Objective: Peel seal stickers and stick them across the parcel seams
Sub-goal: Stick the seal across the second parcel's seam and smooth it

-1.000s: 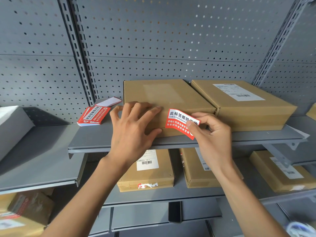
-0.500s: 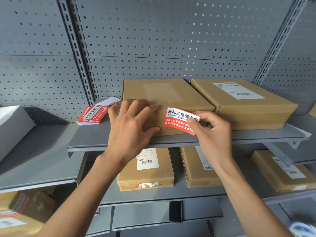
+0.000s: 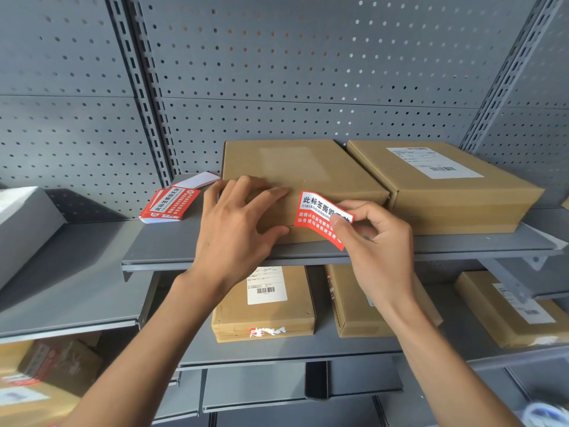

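The sticker [image 3: 320, 215], red and white with printed characters, lies against the front upper edge of the parcel [image 3: 303, 177], its white top half at the lid's rim and its red lower half over the front face, hanging tilted down to the right past the seam. The right hand [image 3: 380, 251] pinches its right end between thumb and forefinger, the thumb covering part of the print; the other fingers curl loosely behind. The left hand [image 3: 237, 232] is spread flat on the parcel's near left corner, fingers fanned over the top edge and thumb against the front face, just left of the sticker without touching it. Both forearms rise from the bottom of the view, wrists bent slightly upward.

The parcel is a flat brown carton on the upper shelf [image 3: 172, 241], with a pale rectangle of clear tape on its lid. Touching its right side stands a second carton [image 3: 455, 198], a little taller, with a white shipping label on top. To the left on the same shelf, well apart from the hands, lies a stack of stickers [image 3: 171, 204] with a white backing strip [image 3: 197, 180] behind it. Behind everything runs a grey pegboard wall [image 3: 277, 72].

On the lower shelf, partly hidden by the arms, sit three more cartons; the left one [image 3: 264, 306] has a barcode label on top and a torn red and white seal on its front edge.
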`<action>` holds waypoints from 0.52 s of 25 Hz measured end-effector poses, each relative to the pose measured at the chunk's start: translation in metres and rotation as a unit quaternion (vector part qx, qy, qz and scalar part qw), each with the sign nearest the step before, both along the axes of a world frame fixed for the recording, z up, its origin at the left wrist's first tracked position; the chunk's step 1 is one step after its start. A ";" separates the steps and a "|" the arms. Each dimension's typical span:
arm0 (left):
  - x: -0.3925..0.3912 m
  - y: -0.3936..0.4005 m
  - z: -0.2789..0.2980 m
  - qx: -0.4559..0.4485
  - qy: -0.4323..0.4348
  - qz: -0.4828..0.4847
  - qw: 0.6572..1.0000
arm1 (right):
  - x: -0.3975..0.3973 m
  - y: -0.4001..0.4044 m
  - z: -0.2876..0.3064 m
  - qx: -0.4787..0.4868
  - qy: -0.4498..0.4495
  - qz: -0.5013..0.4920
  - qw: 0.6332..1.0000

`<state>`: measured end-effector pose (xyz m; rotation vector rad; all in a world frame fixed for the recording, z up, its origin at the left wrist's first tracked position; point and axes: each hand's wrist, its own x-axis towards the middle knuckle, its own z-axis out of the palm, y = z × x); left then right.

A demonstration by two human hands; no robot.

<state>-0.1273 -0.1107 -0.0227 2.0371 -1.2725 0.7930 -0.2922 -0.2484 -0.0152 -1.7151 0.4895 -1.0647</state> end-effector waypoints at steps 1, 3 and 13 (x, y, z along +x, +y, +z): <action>0.000 0.000 0.000 0.001 0.002 -0.001 1.000 | 0.000 0.002 0.000 -0.009 -0.002 0.001 1.000; 0.000 0.000 0.001 0.005 -0.001 0.000 1.000 | 0.000 0.005 0.001 -0.016 -0.007 0.003 1.000; 0.000 -0.001 0.004 0.000 0.008 0.008 1.000 | 0.001 0.022 0.002 -0.022 0.001 0.025 0.999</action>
